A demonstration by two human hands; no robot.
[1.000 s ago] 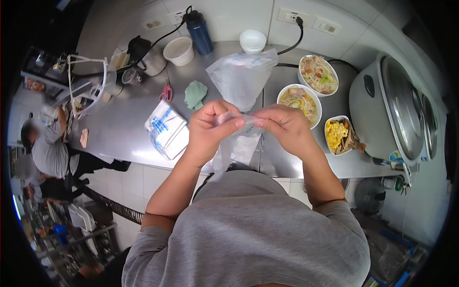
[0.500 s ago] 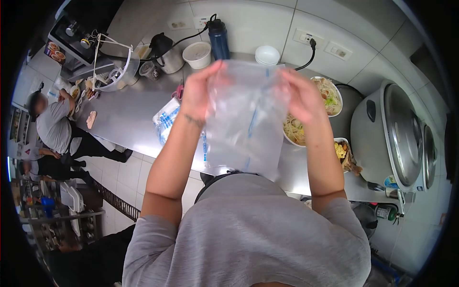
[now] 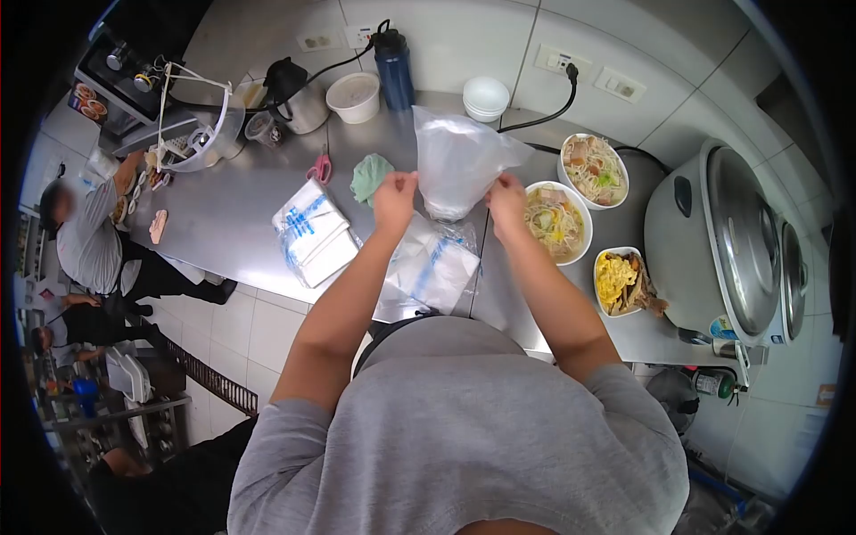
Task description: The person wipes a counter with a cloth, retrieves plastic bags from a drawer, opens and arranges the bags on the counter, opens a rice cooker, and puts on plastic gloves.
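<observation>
A clear plastic bag [image 3: 459, 160] stands puffed out above the steel counter, its wide mouth spread upward and its base narrow. My left hand [image 3: 393, 203] pinches at the bag's left side. On the opposite side my right hand [image 3: 507, 207] has its fingers closed on the bag's edge. Just below lies a pack of flat plastic bags [image 3: 432, 263] in a clear wrapper. A noodle soup bowl [image 3: 555, 223] is close beside my right hand, and a crumpled pale green piece [image 3: 369, 178] lies left of my left hand.
Another noodle bowl [image 3: 593, 169] and a bowl of egg and meat [image 3: 619, 281] stand near a large rice cooker [image 3: 695, 232]. Further left are white packets [image 3: 314, 234], pink scissors [image 3: 319, 168], a kettle [image 3: 303, 102] and a blue bottle [image 3: 394, 69]. People work at far left.
The bag has gone from hanging flat and raised before me to puffed out lower over the counter. Both hands have come down and closer together, uncovering the bowls and the green piece.
</observation>
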